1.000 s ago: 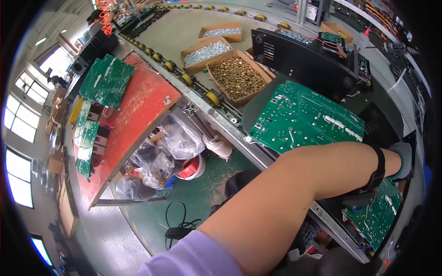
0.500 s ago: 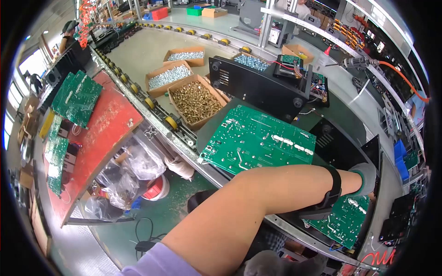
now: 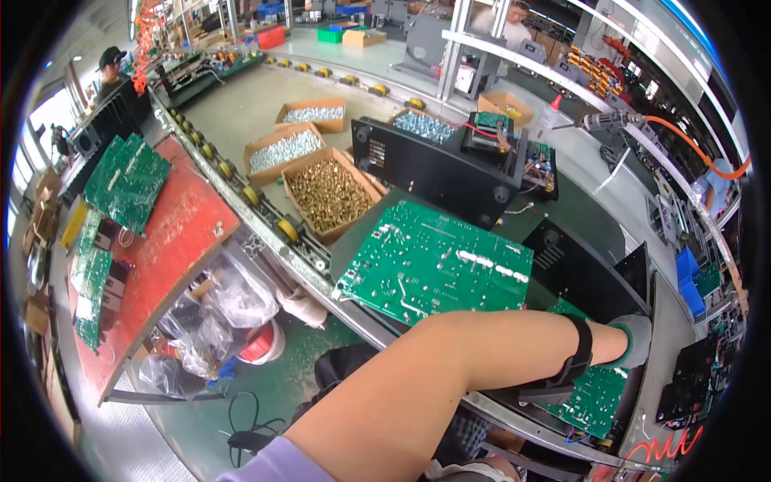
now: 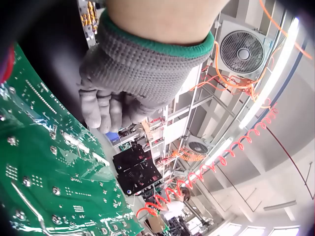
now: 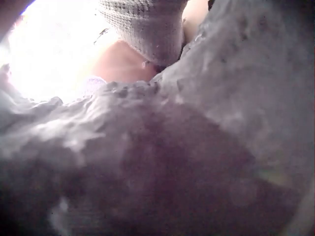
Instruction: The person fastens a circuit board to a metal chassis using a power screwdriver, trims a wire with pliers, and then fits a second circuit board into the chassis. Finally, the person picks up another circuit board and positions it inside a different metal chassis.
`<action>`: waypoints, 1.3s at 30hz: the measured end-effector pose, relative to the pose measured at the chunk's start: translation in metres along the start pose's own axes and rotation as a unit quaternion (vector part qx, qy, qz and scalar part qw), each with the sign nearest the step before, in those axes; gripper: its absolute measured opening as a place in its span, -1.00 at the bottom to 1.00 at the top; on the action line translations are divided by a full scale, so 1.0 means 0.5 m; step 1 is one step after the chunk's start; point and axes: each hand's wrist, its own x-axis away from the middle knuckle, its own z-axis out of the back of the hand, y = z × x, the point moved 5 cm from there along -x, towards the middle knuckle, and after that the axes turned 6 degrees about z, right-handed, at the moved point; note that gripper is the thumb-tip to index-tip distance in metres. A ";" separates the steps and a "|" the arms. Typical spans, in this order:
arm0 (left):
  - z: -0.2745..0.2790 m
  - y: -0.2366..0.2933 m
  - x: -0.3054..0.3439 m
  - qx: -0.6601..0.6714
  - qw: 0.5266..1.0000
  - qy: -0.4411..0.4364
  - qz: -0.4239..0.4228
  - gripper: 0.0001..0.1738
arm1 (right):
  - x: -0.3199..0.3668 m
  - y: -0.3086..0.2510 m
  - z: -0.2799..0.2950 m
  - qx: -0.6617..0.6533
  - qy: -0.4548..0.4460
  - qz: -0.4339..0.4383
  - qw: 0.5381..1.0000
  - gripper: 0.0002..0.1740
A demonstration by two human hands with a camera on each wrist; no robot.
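Note:
My left hand [image 3: 637, 341], in a grey knit glove, reaches past a large green circuit board [image 3: 434, 261] to the right end of a black casing [image 3: 582, 265]. A second green circuit board [image 3: 596, 398] lies beneath that wrist. In the left wrist view the bent glove fingers [image 4: 101, 113] point down beside a black panel [image 4: 54, 64] and the edge of a green circuit board [image 4: 54, 182]; I cannot tell whether they grip the panel's edge. My gloved right hand [image 5: 152, 32] shows partly at the top of its wrist view, above crumpled grey fabric [image 5: 147, 137]; its fingers are hidden.
Cardboard boxes of brass screws [image 3: 333, 189] and silvery screws [image 3: 285, 153] stand beyond an upright black panel [image 3: 426, 169]. At left, a red table [image 3: 177, 233] bears stacked green boards [image 3: 128, 181]. A screwdriver [image 3: 606, 120] on an orange hose hangs at right.
The head view has turned, shifting the scene left and then slightly down. My left hand stays at the right end of the casing, beside the second circuit board.

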 end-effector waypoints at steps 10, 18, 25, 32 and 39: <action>0.015 0.025 0.006 -0.021 0.993 0.086 -0.081 -0.77 | 0.020 -0.019 -0.001 0.003 0.008 0.010 1.000 -0.33; -0.040 0.187 -0.143 -0.043 0.990 -0.014 -0.131 -0.74 | 0.022 -0.041 -0.005 -0.017 -0.011 0.056 0.998 -0.28; -0.053 0.260 -0.118 0.004 0.990 -0.007 -0.142 -0.76 | 0.032 -0.096 -0.042 -0.085 -0.085 0.111 0.987 -0.24; 0.052 0.207 0.130 0.647 0.759 0.018 0.067 -0.71 | 0.144 -0.233 0.031 0.090 -0.050 0.075 0.992 -0.48; 0.074 0.218 0.199 0.629 0.777 0.035 -0.010 -0.77 | 0.466 -0.412 0.133 0.350 0.490 -0.167 0.780 -0.52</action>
